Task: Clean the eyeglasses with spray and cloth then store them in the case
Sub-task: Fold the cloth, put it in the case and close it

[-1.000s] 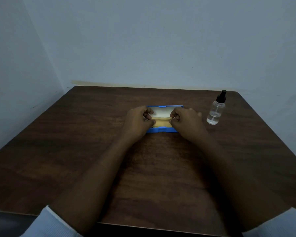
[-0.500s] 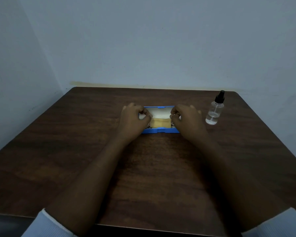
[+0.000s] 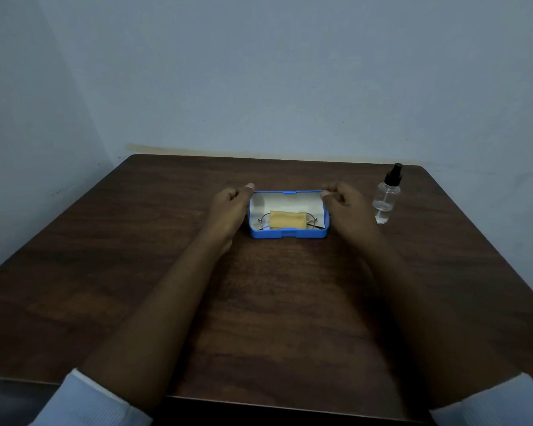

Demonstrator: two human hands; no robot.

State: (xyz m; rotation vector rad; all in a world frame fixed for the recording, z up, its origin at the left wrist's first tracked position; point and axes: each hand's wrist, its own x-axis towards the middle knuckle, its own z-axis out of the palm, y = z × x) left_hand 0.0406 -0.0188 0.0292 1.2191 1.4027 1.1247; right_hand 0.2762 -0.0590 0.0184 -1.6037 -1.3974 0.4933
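Observation:
The blue eyeglass case (image 3: 289,233) lies open at the table's middle, its pale lid lining (image 3: 286,202) tilted back. Inside, the thin metal-framed eyeglasses (image 3: 262,219) lie folded, with a folded yellow cloth (image 3: 288,219) on top covering their middle. My left hand (image 3: 228,207) is at the case's left end, fingers curled, thumb tip on the lid's upper left corner. My right hand (image 3: 345,207) is at the right end, thumb and forefinger pinched at the lid's upper right corner. The clear spray bottle (image 3: 386,199) with a black nozzle stands upright to the right of my right hand.
The dark wooden table (image 3: 154,241) sits in a corner, its far edge against a pale wall (image 3: 259,87) and another wall close on the left. Bare wood surrounds the case on every side. White sleeve cuffs (image 3: 90,401) show at the near edge.
Both hands have left the yellow cloth and spread apart to the two ends of the case. The cloth and glasses, earlier partly covered by fingers, now lie uncovered inside.

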